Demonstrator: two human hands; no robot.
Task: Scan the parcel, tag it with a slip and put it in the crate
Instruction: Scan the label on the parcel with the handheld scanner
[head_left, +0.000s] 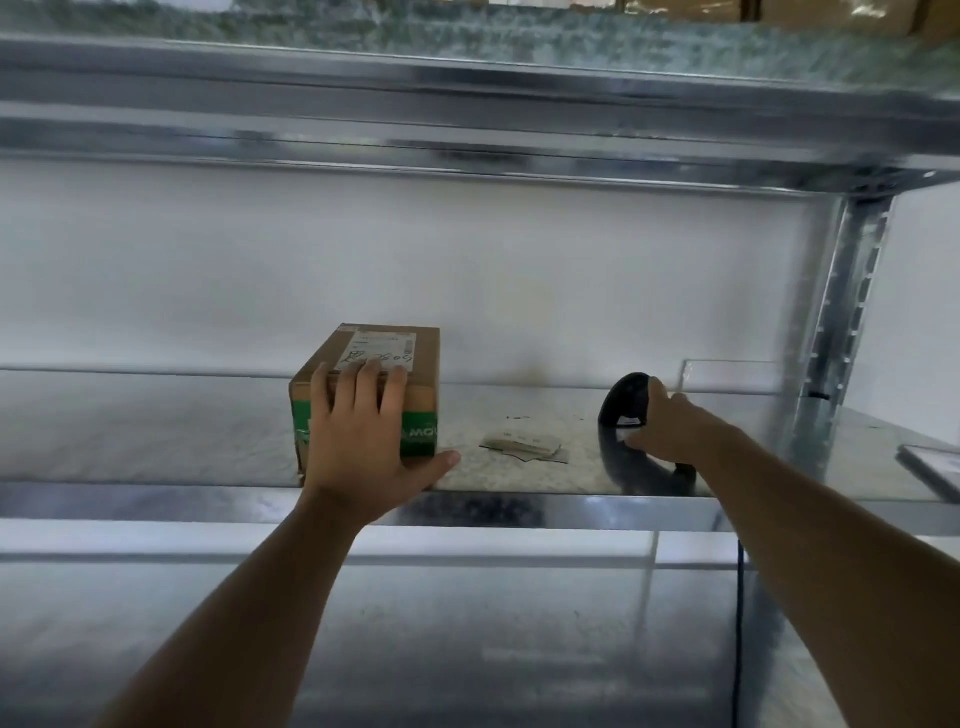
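Two hands are at work on the middle galvanised steel shelf (156, 431), each already on its own item. The left hand (363, 441) lies flat over the near face and top edge of the small brown cardboard parcel with green tape (395, 384); fingers spread onto the top beside the white shipping label (382, 351), thumb splayed out to the right along the shelf. It is pressing or steadying rather than clenched around the box. The parcel sits toward the left of the shelf, near the front lip, its long axis running from near to far.

The right hand (657, 431) is wrapped around the black handheld barcode scanner (623, 415), which stands well to the right of the parcel; whether it is lifted clear of the shelf I cannot tell. Between them, just right of the parcel, lies a little stack of white paper slips (524, 446), untouched.

The relation that matters: the label faces upward on the far part of the parcel's top, and the scanner is off to its right. So the scan likely calls for swinging the scanner leftward and over the box, aimed down at the label, while the left hand holds the parcel still. The slips are nearer the left hand's thumb. No crate can be clearly identified.
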